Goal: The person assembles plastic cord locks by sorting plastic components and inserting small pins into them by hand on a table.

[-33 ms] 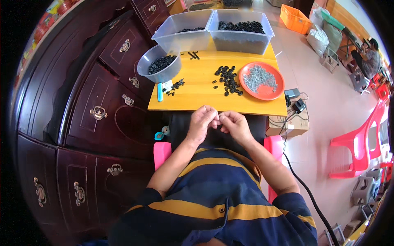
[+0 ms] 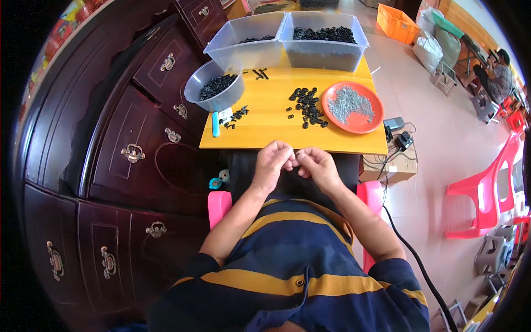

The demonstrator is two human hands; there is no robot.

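Just off the near edge of the yellow table (image 2: pixel 260 138), my left hand (image 2: pixel 275 161) and my right hand (image 2: pixel 316 166) meet at the fingertips. Both are closed in a pinch; whatever lies between the fingers is too small or hidden to make out. Beyond them, small black oval parts (image 2: pixel 307 105) lie scattered on the tabletop. A red plate (image 2: pixel 362 129) to their right bears a heap of small grey metal pins (image 2: pixel 349 105). On the left side, a small pile of black pieces (image 2: pixel 239 113) lies beside a light-blue cutter-like tool (image 2: pixel 215 124).
A round clear tub (image 2: pixel 193 88) of black parts stands at the table's left. Two clear bins (image 2: pixel 243 55) with black parts stand at the back. Dark wooden drawers (image 2: pixel 121 127) flank the left; cables and a cardboard box (image 2: pixel 395 171) sit right. A person (image 2: pixel 498 80) sits far right.
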